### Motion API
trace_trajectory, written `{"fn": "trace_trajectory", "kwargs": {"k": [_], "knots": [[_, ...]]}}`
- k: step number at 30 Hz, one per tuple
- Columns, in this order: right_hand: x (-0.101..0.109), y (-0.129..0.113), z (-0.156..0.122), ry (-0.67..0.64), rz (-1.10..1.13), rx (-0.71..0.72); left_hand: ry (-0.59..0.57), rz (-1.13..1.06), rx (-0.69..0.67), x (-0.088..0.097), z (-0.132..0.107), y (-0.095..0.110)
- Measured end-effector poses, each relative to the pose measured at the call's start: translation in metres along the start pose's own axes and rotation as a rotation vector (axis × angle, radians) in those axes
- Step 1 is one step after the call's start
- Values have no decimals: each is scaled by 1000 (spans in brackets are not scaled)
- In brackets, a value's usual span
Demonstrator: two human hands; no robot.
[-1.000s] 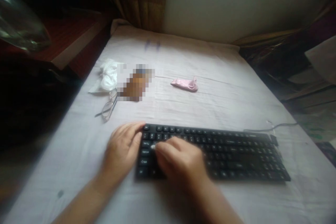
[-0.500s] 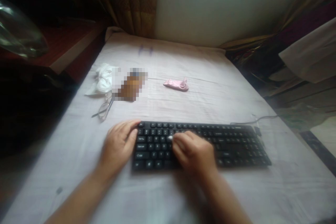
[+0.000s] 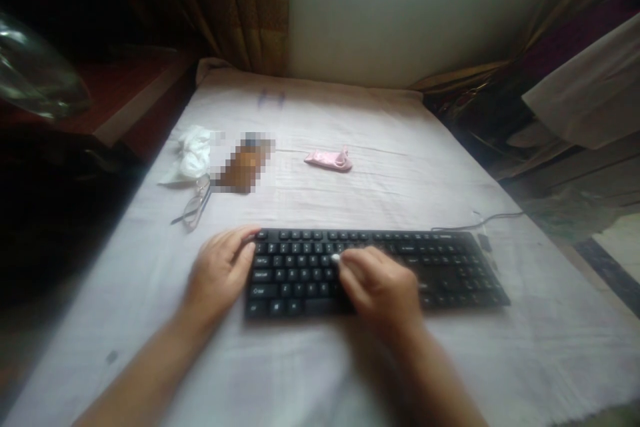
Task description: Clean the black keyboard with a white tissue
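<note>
A black keyboard (image 3: 315,307) lies across the pale cloth in front of me. At its upper left corner, my left hand (image 3: 220,270) grips the edge with thumb and fingers. My right hand (image 3: 383,283) is closed over the middle of the keys. Between its fingertips a small white wad (image 3: 335,258), like cotton, pokes out and touches the upper letter keys. Most of that wad is hidden inside the fingers.
Beyond the keyboard lie a pink strapped pouch (image 3: 329,160), eyeglasses (image 3: 195,207), a crumpled white plastic bag (image 3: 194,153) and a blurred-out brown item (image 3: 243,167). The keyboard cable (image 3: 480,221) runs off right. A wooden furniture edge (image 3: 135,103) stands left.
My right hand has slid a little to the right over the keys with the white wad. My left hand stays at the keyboard's corner. The whole view has shifted slightly.
</note>
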State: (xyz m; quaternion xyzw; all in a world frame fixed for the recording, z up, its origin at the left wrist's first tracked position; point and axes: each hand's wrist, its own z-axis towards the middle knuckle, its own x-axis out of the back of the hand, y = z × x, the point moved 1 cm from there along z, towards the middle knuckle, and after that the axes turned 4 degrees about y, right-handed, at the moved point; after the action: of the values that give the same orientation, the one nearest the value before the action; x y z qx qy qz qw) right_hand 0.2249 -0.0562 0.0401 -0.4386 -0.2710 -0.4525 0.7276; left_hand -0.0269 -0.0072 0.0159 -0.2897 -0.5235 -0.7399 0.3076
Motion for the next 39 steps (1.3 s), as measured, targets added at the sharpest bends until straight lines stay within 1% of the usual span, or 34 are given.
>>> {"fn": "trace_trajectory", "kwargs": {"k": [2, 5, 8, 13, 16, 20, 23, 26, 34, 39], "knots": [[-1, -5, 5, -4, 3, 13, 2, 2, 5, 0, 0, 1], [-1, -8, 9, -83, -19, 36, 8, -1, 5, 0, 0, 0], [4, -7, 6, -168, 6, 62, 10, -11, -8, -1, 0, -1], [13, -1, -3, -227, 97, 28, 6, -21, -11, -2, 0, -2], [13, 2, 0, -204, 127, 8, 7, -21, -17, -2, 0, -2], [7, 1, 7, -102, 102, -19, -2, -22, -13, -2, 0, -3], [3, -2, 8, -137, 65, 4, -3, -20, -18, -1, 0, -2], [5, -3, 3, -193, 64, 32, 2, -22, -28, -1, 0, -2], [14, -4, -16, -236, 104, 39, 17, -15, -63, -3, 1, -4], [20, -3, -14, -235, 141, 19, 24, -1, -88, -3, 1, -7]]}}
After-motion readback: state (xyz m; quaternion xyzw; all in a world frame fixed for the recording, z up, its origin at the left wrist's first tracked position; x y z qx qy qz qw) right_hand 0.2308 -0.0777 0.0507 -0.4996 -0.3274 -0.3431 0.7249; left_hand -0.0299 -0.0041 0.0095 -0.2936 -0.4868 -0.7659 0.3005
